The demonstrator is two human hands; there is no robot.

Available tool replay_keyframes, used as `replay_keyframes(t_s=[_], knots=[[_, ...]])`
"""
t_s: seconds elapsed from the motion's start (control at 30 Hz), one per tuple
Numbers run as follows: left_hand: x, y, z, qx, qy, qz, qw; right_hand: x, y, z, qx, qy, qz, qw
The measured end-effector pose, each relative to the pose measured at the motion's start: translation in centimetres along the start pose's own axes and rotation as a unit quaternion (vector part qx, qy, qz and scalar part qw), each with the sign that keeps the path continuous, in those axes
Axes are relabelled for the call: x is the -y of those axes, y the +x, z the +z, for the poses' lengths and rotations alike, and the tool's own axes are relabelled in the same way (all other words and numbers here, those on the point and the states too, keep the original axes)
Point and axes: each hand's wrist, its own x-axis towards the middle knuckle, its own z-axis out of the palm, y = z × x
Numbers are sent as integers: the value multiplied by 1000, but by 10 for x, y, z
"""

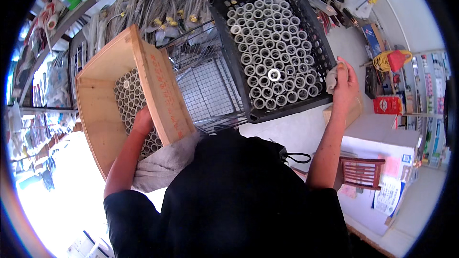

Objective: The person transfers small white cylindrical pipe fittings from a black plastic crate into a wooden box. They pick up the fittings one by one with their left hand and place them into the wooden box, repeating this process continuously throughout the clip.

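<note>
My left hand (144, 120) reaches into a wooden box (102, 107) at the left, over grey ring-ended plastic fittings (131, 89) packed upright; its fingers are mostly hidden, so I cannot tell if it holds one. At the right, my right hand (345, 79) is closed on a greyish cloth (332, 80) against the lower right rim of a black plastic crate (294, 111). Rows of similar grey fittings (265, 53) stand in that crate, with a whiter ring (274, 75) on top. A grey cloth (165, 168) lies over the wooden box's near edge.
A wire basket (206, 86) stands between box and crate. Bundles of braided hoses (172, 0) lie beyond. A cardboard box (349, 113) and a wooden chair (362, 173) are at the right. Shelves with goods (426, 89) line the right side.
</note>
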Motion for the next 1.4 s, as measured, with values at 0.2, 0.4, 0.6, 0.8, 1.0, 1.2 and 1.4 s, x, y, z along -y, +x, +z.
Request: replay_keyframes(t_s=[0.2,0.4,0.6,0.8,1.0,1.2,1.4], knots=[[-27,-9,-34,-65,11,9,998,0,-2,1,-11,21,11,1000],[-16,-21,-67,-263,-3,85,961,-1,-2,0,-24,1,7,1000],[-28,-24,-137,-336,-91,-67,935,5,-3,0,-23,-12,13,1000],[-133,35,-168,-349,-188,117,910,8,-4,-1,-13,-24,10,1000],[-268,109,-138,-263,-161,263,914,7,-2,0,-11,4,9,1000],[-334,187,-61,-175,-198,352,898,8,0,-1,-15,-35,0,999],[-345,191,-15,-16,-27,316,948,5,0,0,-25,-24,-26,999]])
